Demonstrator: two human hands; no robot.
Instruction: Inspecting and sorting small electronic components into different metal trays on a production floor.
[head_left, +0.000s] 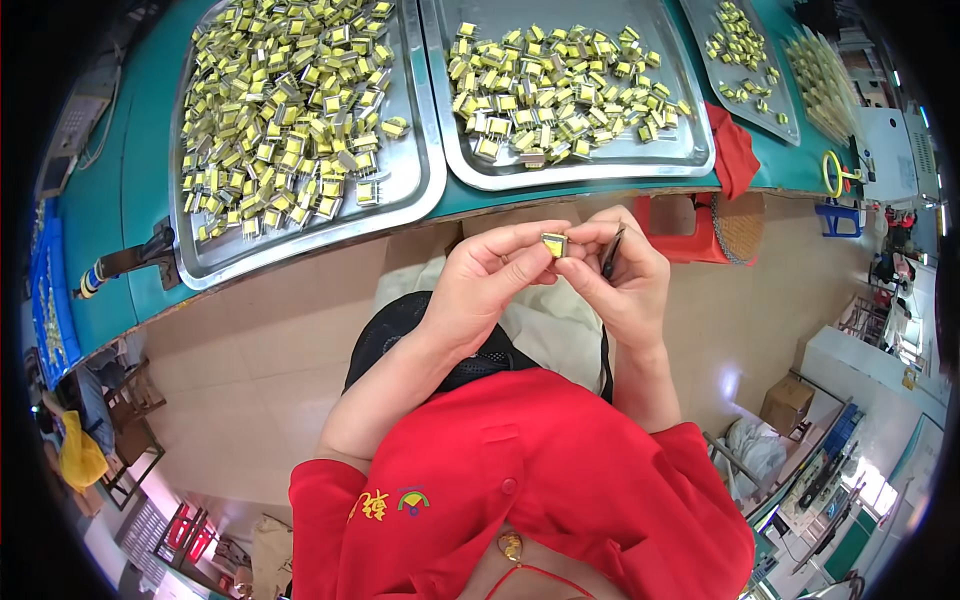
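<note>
Just in front of the bench edge, my left hand (495, 275) pinches a small transformer (555, 244) with yellow tape and a dark core between thumb and forefinger. My right hand (625, 275) is closed around a dark slim tool (612, 252), whose exact kind I cannot make out. The right fingertips also reach the right side of the transformer. Beyond my hands lies a metal tray (590, 178) with many similar yellow transformers. A fuller metal tray (405, 200) of them stands to its left.
A third tray (785, 128) with fewer transformers sits at the far right of the green bench (145, 200). Next to it are a red cloth (733, 150) and a yellow-handled tool (832, 172). A dark clamp-like piece (155, 252) is at the bench's left edge. A red stool (680, 235) stands below.
</note>
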